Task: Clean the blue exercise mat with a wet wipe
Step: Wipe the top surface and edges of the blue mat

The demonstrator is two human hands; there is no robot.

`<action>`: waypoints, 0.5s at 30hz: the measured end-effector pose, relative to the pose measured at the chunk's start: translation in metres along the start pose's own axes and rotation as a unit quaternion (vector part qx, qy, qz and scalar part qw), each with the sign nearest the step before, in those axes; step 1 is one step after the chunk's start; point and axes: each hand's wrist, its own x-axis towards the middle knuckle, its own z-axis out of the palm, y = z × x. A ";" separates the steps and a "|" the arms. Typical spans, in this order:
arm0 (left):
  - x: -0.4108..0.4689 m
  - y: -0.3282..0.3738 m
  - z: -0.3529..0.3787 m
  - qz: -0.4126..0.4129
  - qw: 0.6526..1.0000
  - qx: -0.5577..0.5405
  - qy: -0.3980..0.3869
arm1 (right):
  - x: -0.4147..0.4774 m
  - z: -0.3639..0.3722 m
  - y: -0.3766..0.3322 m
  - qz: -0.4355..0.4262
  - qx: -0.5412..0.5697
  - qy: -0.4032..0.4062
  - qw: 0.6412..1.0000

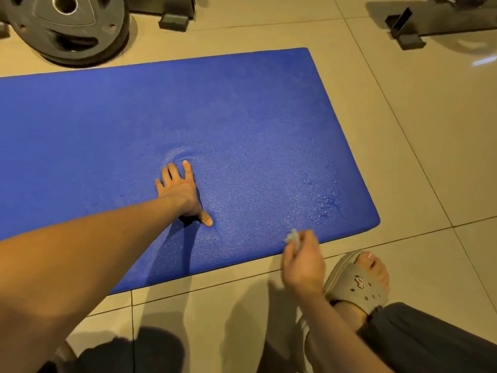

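We see the blue exercise mat (242, 117) lying flat on the pale tiled floor (430, 157), its long sides slanting across the view and its left part running out of sight. Its right short edge and both right corners are in full view, and bare tile lies beyond that edge. Damp, shiny patches (325, 195) show near the right end, close to the near corner. The left hand (180, 189) presses down on the middle of the mat with fingers spread and straight, thumb out to the side, and the foam dimples around the fingertips. The right hand (304, 267) hangs over the mat's near long edge, its fingertips pinched together on a small crumpled wet wipe (293, 236). The wipe is blurred, and we cannot tell whether it touches the mat. Just beside that hand, on the tile near the mat's near corner, a foot in a grey sandal (355, 281) stands below a dark trouser leg (430, 340). Past the far long edge, a black weight plate (67, 25) lies close to the mat, and a dark equipment foot (173, 21) stands next to it. Another dark equipment foot (406, 33) stands well apart at the upper right, with open tile between it and the mat.
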 end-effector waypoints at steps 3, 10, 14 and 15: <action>0.000 0.002 0.000 -0.013 1.000 0.006 0.001 | 0.020 -0.015 0.009 0.034 -0.007 0.044 0.998; -0.019 0.015 0.002 -0.006 0.997 0.058 0.042 | -0.013 0.007 -0.023 -0.108 -0.040 -0.109 0.987; -0.042 0.043 0.006 0.041 0.997 0.066 0.015 | 0.007 -0.004 -0.018 -0.148 -0.064 -0.183 0.970; -0.048 0.054 0.008 0.050 0.996 0.075 -0.008 | 0.010 -0.006 -0.021 -0.139 -0.057 -0.194 0.969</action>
